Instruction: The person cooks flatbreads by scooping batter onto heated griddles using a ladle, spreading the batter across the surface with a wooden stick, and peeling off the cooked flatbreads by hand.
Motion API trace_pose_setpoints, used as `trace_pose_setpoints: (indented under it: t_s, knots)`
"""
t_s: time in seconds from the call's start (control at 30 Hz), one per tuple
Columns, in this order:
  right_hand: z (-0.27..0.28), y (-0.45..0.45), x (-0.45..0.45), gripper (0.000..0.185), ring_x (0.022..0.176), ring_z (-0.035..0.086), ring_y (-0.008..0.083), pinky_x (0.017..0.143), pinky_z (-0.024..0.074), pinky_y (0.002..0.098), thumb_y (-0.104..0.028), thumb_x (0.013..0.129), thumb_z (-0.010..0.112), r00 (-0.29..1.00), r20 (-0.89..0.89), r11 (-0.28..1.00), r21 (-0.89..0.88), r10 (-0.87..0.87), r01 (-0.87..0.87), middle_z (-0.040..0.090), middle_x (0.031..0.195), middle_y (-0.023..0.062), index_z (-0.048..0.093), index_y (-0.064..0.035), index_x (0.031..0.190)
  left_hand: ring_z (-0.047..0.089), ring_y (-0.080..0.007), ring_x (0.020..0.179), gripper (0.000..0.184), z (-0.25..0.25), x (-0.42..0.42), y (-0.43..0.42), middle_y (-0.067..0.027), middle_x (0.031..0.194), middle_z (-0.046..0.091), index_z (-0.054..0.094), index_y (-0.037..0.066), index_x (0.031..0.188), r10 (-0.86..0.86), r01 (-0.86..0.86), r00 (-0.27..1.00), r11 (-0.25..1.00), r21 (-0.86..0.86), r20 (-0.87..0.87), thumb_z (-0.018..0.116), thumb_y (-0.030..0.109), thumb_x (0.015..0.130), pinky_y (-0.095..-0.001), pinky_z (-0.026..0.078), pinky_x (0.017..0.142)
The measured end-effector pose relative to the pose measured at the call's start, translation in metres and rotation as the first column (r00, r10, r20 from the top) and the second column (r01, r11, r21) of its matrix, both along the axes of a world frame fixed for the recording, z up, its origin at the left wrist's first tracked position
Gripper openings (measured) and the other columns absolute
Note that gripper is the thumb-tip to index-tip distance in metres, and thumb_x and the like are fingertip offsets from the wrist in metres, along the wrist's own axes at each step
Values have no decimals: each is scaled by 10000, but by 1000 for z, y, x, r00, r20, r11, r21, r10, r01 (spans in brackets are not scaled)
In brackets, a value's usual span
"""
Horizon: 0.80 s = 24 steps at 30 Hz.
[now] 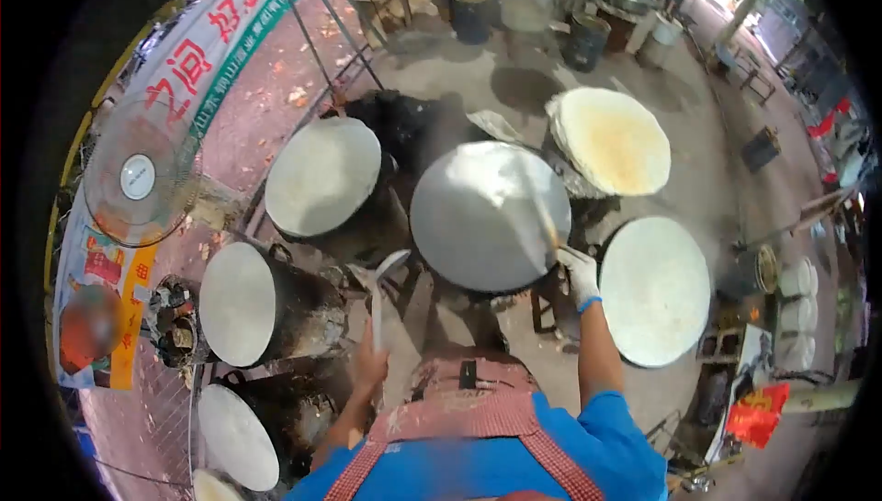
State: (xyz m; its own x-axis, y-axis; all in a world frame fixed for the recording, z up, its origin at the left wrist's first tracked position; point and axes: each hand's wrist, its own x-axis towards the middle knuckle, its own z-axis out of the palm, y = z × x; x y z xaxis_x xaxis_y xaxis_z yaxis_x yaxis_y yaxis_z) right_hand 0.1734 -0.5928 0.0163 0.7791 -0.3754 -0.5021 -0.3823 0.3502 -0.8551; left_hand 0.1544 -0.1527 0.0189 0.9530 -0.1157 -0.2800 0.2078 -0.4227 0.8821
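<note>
Presently, the white-gloved right hand [581, 273], blue band [589, 303] at its wrist, closes around a slim pale-brown stick [551, 232] at the right rim of a large round grey griddle [478, 244]. Stick slants over the griddle's surface; far end blurred, shape unclear. Bare left hand [371, 368] wraps the handle of a pale, long-handled ladle [393, 264], head upward, near the griddle's lower left rim. Griddle lies ahead, glare on its upper part. Beyond, upper right: thick cream disc [616, 138] with ragged edge, tan in the middle. Below that, a flat pale round slab [655, 292]. Farther left: wire-caged fan [138, 177], white banner [220, 28] with red lettering.
</note>
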Motion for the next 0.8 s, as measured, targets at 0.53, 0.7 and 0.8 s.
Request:
trace_pose_setpoints:
  t_s: [0.53, 0.7, 0.8]
  knots:
    - [-21, -36, 35, 146, 465, 412, 68, 403, 291, 225, -205, 738, 671, 898, -126, 906, 100, 422, -411, 505, 608, -25, 667, -62, 766, 375, -134, 357, 755, 14, -47, -35, -32, 534, 394, 150, 198, 1417, 364, -531, 754, 827, -182, -546, 498, -29, 786, -281, 317, 331]
    - [-7, -91, 71, 246, 484, 469, 87, 425, 337, 238, -216, 752, 652, 958, 0, 957, -17, 288, -288, 545, 622, -4, 680, -11, 886, 408, -152, 368, 743, -7, -63, -21, -43, 527, 421, 192, 166, 1405, 458, -591, 754, 785, -184, -471, 510, -42, 767, -303, 328, 331]
    - [60, -59, 100, 228, 409, 401, 82, 361, 258, 247, -266, 723, 678, 900, -147, 907, -44, 410, -420, 475, 531, -4, 640, -42, 726, 413, -155, 372, 724, 0, -75, -30, -49, 542, 429, 207, 177, 1399, 466, -656, 702, 717, -236, -539, 506, -33, 774, -313, 339, 336]
